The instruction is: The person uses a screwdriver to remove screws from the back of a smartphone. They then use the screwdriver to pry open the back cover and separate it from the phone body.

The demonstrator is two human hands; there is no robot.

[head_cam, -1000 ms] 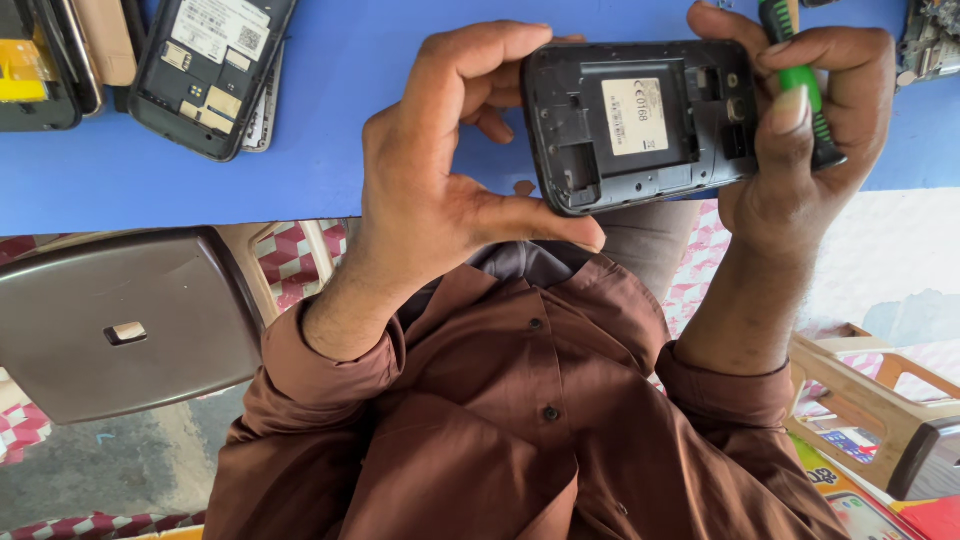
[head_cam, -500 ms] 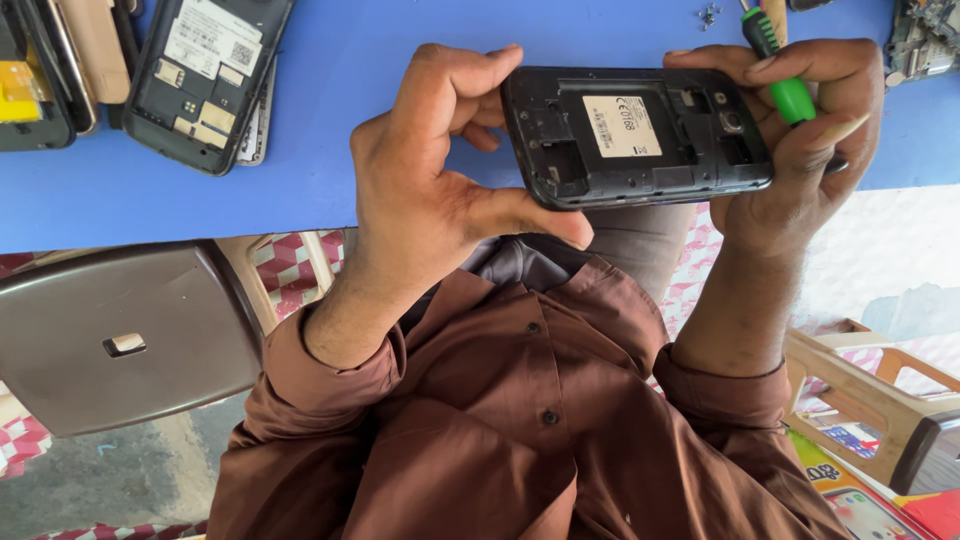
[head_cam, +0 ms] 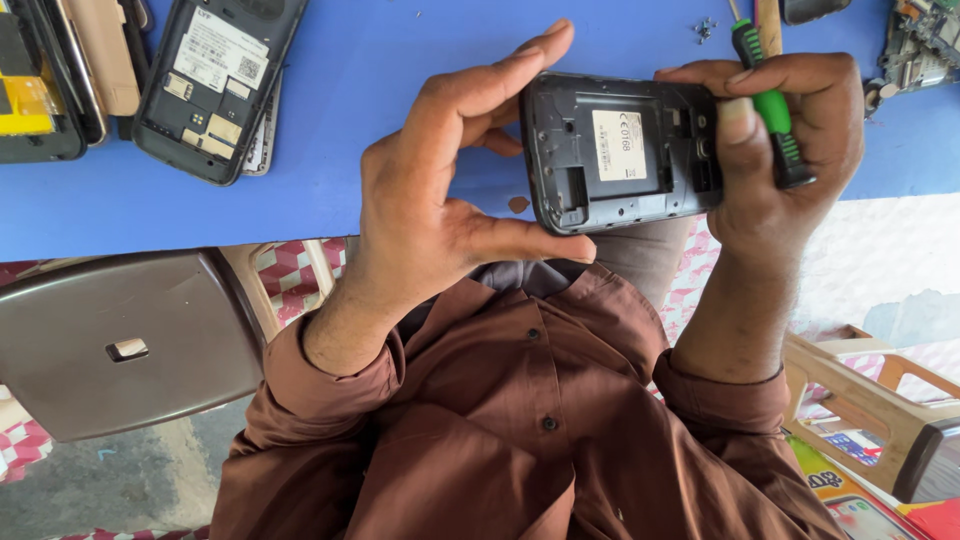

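Your left hand was raised, thumb and forefinger spread in a wide pinch; your right hand was curled closed, both forearms angled up from brown sleeves.

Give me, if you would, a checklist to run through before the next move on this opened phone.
1. Phone held at both ends: ok; left hand pinches one end, right hand grips the other.
2. Back cover off, inside facing up: ok.
3. Green-handled screwdriver in the right hand: ok.
4. Screwdriver tip on the phone: not ok; it points away, over the blue table.
5. Loose screws lying on the table, clear of the hands: ok.
6. Screws left in the phone: cannot tell.
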